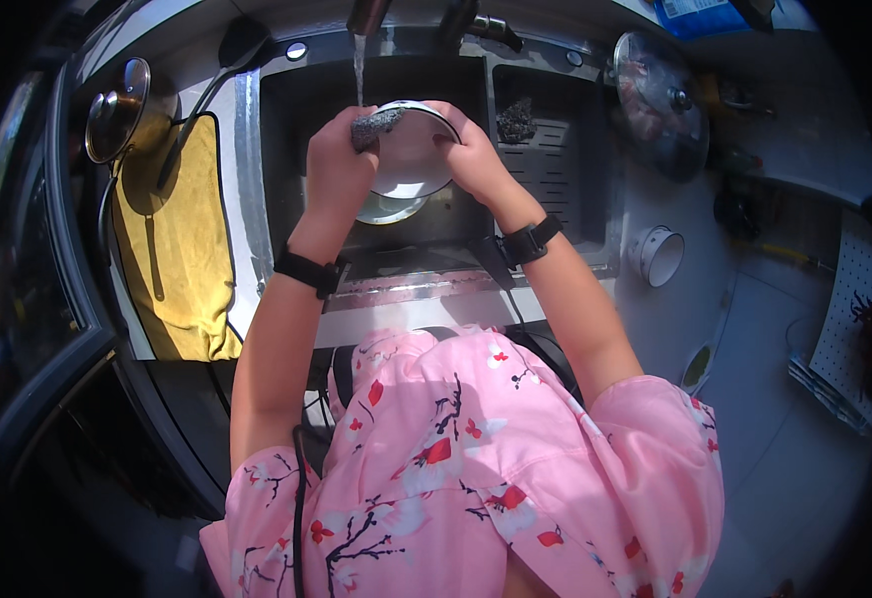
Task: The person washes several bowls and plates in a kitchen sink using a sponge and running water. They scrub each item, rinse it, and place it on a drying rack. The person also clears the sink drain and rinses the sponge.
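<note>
A white bowl (412, 149) with a dark rim is held over the left basin of a dark double sink (286, 209). My left hand (342, 161) grips a grey scouring pad (376, 128) against the bowl's left edge. On the opposite side, my right hand (473, 153) clasps the rim, thumb inside. Water (360, 67) runs from the faucet (368, 15) just behind the pad. Below the held bowl, another pale dish (395, 209) shows partly in the basin; the rest of it is hidden.
A second scouring pad (517, 121) lies in the right basin, beside a slotted rack (548, 176). Right of the sink stand a white cup (662, 254) and a glass lid (664, 105). At left are a lidded pan (126, 112), a black spatula (204, 105) and a yellow cloth (189, 261).
</note>
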A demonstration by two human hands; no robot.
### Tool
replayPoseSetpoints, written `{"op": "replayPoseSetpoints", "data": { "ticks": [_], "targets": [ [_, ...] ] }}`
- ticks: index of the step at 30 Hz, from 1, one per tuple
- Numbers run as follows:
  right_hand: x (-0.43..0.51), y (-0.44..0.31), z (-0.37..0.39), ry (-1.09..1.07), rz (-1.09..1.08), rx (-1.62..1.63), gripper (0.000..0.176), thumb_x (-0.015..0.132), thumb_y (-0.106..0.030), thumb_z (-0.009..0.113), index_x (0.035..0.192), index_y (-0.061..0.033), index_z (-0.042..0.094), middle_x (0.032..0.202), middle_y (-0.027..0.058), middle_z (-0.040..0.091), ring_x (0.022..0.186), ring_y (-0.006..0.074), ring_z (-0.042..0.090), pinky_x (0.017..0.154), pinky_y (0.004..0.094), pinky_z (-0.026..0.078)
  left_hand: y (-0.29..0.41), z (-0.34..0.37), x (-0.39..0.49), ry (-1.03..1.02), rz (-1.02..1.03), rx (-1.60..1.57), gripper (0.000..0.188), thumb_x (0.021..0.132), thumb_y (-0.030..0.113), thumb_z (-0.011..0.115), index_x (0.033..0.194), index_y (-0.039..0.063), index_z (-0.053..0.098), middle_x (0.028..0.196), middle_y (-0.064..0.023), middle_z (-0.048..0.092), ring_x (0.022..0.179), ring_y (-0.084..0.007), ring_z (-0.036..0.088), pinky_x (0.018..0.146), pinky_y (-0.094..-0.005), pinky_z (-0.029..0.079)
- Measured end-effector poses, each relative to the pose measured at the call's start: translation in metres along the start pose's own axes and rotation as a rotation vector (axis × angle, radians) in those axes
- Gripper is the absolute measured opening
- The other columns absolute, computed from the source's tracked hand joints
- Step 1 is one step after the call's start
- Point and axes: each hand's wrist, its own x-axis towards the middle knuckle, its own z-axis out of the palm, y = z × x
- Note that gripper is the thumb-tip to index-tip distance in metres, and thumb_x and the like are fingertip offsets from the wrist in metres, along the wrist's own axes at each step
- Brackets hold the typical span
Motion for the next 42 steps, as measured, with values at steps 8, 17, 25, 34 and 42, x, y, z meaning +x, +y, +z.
{"op": "replayPoseSetpoints", "data": {
  "ticks": [8, 17, 25, 34, 42],
  "targets": [
    [0.012, 0.006, 0.058, 0.528, -0.331, 0.093, 0.048, 0.077, 0.015, 0.045, 0.121, -0.0013, 0.051, 0.117, 0.0165, 0.059, 0.110, 0.0260, 0.056, 0.099, 0.0351, 0.043, 0.007, 0.060, -0.007, 0.457, -0.595, -0.775, 0.036, 0.086, 0.000, 0.065, 0.121, -0.001, 0.060, 0.114, -0.0118, 0.065, 0.103, -0.0200, 0.063, 0.090, -0.0331, 0.049],
    [0.002, 0.004, 0.056, 0.321, -0.220, -0.012, 0.051, 0.084, 0.004, 0.055, 0.134, -0.0029, 0.043, 0.126, 0.0132, 0.054, 0.118, 0.0218, 0.053, 0.101, 0.0325, 0.041, -0.020, 0.035, -0.008, 0.189, -0.717, -0.836, 0.037, 0.089, 0.001, 0.060, 0.126, 0.000, 0.056, 0.118, -0.0122, 0.063, 0.102, -0.0209, 0.063, 0.088, -0.0350, 0.051],
    [0.022, -0.024, 0.027, 0.061, -0.251, -0.756, 0.034, 0.072, 0.001, 0.058, 0.106, 0.0017, 0.059, 0.097, 0.0254, 0.062, 0.091, 0.0430, 0.061, 0.081, 0.0442, 0.051, 0.005, -0.022, 0.021, -0.194, 0.406, 0.553, 0.037, 0.077, -0.003, 0.063, 0.113, 0.003, 0.062, 0.104, -0.0147, 0.068, 0.092, -0.0340, 0.066, 0.081, -0.0398, 0.054],
    [0.020, 0.002, 0.039, 0.388, -0.260, -0.419, 0.037, 0.075, 0.002, 0.044, 0.108, 0.0047, 0.059, 0.094, 0.0207, 0.066, 0.091, 0.0322, 0.064, 0.084, 0.0354, 0.049, -0.002, -0.003, 0.020, 0.149, 0.118, 0.256, 0.037, 0.078, -0.001, 0.063, 0.115, 0.003, 0.062, 0.101, -0.0159, 0.069, 0.092, -0.0340, 0.067, 0.080, -0.0364, 0.054],
    [0.023, 0.029, 0.062, 0.608, -0.149, -0.107, 0.036, 0.078, 0.006, 0.040, 0.108, 0.0070, 0.059, 0.099, 0.0158, 0.067, 0.093, 0.0217, 0.063, 0.087, 0.0312, 0.049, -0.048, 0.021, 0.008, 0.057, -0.537, -0.303, 0.029, 0.088, 0.015, 0.065, 0.114, 0.002, 0.064, 0.104, -0.0119, 0.069, 0.093, -0.0251, 0.068, 0.077, -0.0364, 0.053]
  ]
}}
